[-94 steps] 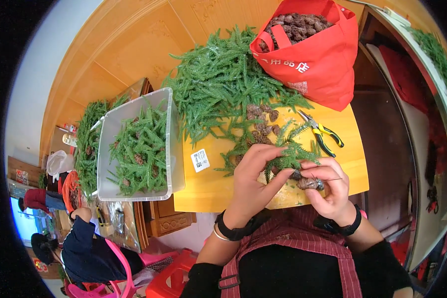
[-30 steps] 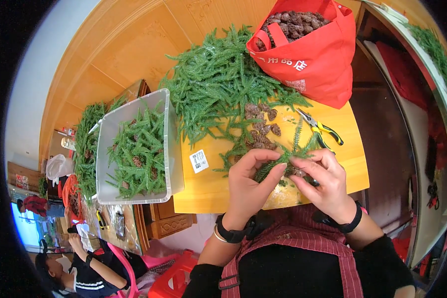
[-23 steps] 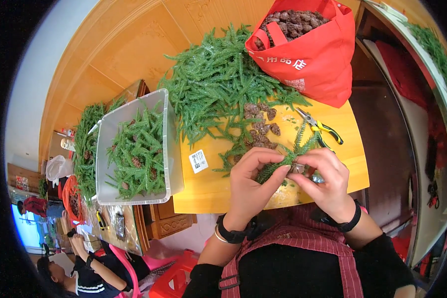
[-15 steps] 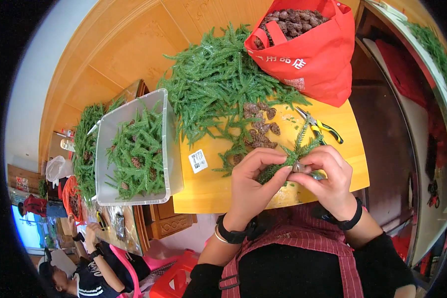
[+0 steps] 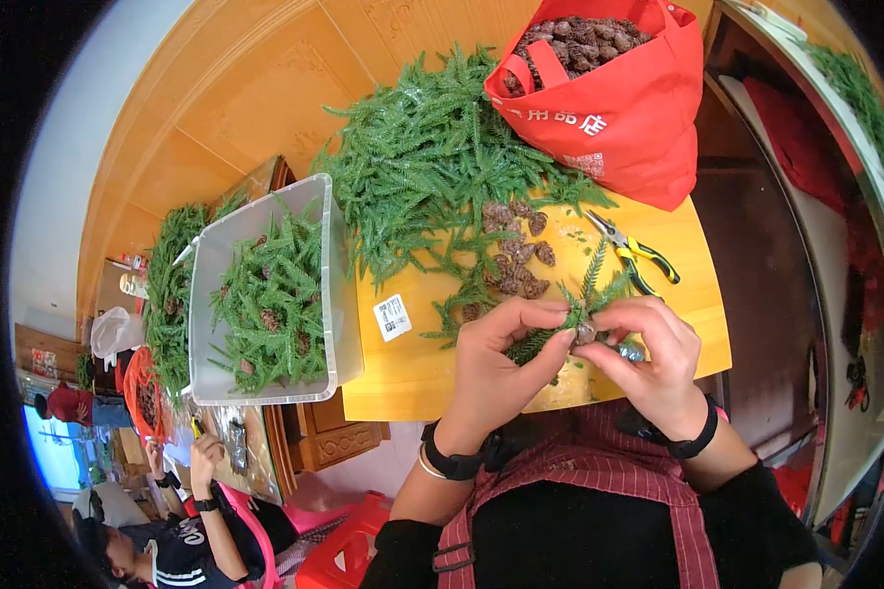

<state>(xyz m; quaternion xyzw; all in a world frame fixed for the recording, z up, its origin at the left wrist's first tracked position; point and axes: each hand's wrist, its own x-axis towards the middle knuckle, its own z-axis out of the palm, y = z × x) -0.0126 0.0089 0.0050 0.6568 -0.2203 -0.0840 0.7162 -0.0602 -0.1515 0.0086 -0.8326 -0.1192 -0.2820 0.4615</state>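
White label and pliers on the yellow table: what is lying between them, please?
Green conifer sprigs and brown pine cones lie between the label and the pliers, as the head view shows.

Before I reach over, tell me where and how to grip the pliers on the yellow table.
Best, I'd judge, around both yellow-and-black handles, coming from the near right: the pliers lie with jaws pointing away and leftward, handles spread toward the near right, above the right hand in view.

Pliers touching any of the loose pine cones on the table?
Apart. The head view shows a strip of yellow tabletop between the pliers and the nearest loose pine cone.
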